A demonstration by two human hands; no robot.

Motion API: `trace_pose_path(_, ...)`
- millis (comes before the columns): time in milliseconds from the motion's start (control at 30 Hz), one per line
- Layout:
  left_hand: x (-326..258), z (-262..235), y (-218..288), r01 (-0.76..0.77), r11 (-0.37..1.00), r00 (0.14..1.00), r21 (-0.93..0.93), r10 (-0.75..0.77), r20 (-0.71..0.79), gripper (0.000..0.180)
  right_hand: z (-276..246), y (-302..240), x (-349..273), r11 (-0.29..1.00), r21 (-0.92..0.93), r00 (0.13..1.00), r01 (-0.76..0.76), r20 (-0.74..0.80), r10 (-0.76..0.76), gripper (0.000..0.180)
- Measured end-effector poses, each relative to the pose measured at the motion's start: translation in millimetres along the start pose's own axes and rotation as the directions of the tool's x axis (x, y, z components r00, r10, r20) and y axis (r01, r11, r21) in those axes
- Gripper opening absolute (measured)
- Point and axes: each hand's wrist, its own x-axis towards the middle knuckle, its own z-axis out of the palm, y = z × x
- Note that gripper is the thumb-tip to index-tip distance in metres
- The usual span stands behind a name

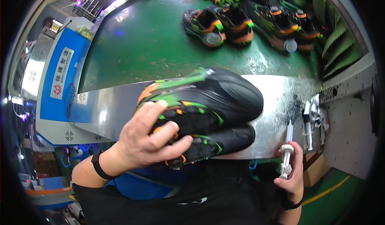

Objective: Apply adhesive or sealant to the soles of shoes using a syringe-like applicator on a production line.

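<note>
My left hand (142, 138) grips a pair of black sneakers with green and orange trim, its fingers spread over their laces and collars. The upper sneaker (232, 94) lies on its side with its toe to the right. Partly covered by it, the lower sneaker (234, 140) sits nearer to me. At the right, my right hand (296, 173) is wrapped around a plastic syringe (289, 134) with its thin tip pointing up and away from me. Some whitish material is bunched around the syringe's grip end. Both sneakers are over the near edge of the metal strip.
The bench has a green top (140, 44) and a shiny metal front strip (108, 104). More finished-looking sneakers (236, 24) stand at the far right. A second syringe (308, 124) lies by crumpled white paper (319, 114). A blue and white machine (60, 80) stands at the left.
</note>
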Motion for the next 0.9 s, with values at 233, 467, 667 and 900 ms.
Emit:
trace_pose_path(233, 2, -6, 6, -0.043, 0.998, 0.999, 0.053, 0.045, -0.031, 0.038, 4, -3, 6, 0.998, -0.056, 0.998, 0.013, 0.066, -0.009, 0.112)
trace_pose_path(467, 6, -14, 4, -0.085, 0.994, 0.996, 0.062, 0.085, 0.002, 0.035, 5, 3, 5, 0.997, -0.052, 0.998, 0.059, 0.029, -0.058, 0.113)
trace_pose_path(667, 23, -14, 8, -0.168, 0.985, 0.982, 0.044, 0.171, -0.076, 0.021, 5, 7, -2, 0.996, -0.046, 0.994, 0.071, -0.076, -0.074, 0.119)
trace_pose_path(900, 34, -19, 11, -0.304, 0.951, 0.951, 0.059, 0.307, -0.045, 0.031, 16, 8, 3, 0.991, 0.015, 0.99, 0.133, -0.049, -0.132, 0.116)
